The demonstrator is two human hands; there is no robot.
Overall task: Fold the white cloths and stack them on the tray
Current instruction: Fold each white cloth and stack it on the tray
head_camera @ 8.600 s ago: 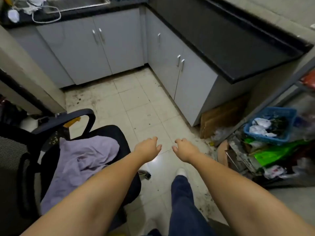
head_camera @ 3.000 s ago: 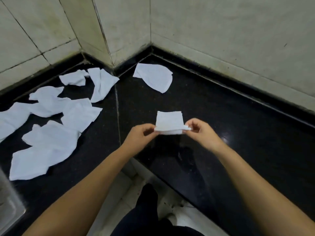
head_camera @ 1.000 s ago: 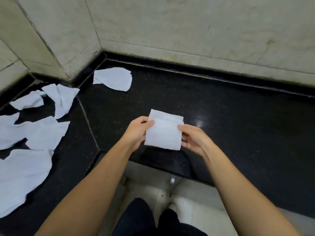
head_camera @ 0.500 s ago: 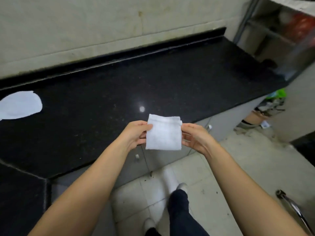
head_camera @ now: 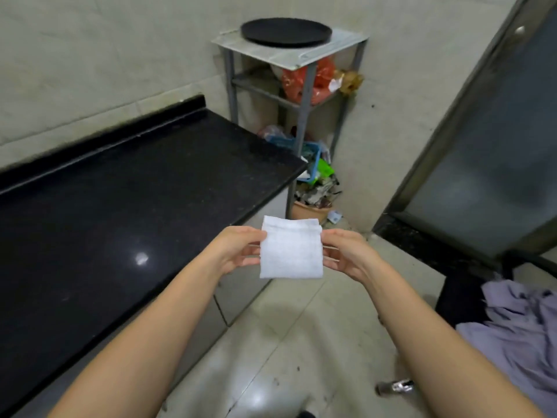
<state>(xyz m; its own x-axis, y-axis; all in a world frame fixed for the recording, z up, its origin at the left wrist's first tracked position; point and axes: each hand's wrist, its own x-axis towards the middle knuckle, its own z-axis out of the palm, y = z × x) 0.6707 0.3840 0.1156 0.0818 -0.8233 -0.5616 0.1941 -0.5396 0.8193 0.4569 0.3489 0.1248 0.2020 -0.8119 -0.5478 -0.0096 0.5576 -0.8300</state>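
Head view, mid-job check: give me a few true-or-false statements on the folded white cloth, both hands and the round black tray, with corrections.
1. Both hands hold the folded white cloth, the left hand at its left edge, the right hand at its right edge. True.
2. The round black tray already carries a stack of cloths. False: nothing shows on it.
3. The tray sits on top of the grey metal shelf rack. True.
4. The cloth rests on the black stone counter. False: it is held in the air, past the counter's edge.
5. A crumpled lilac garment lies at lower right. True.
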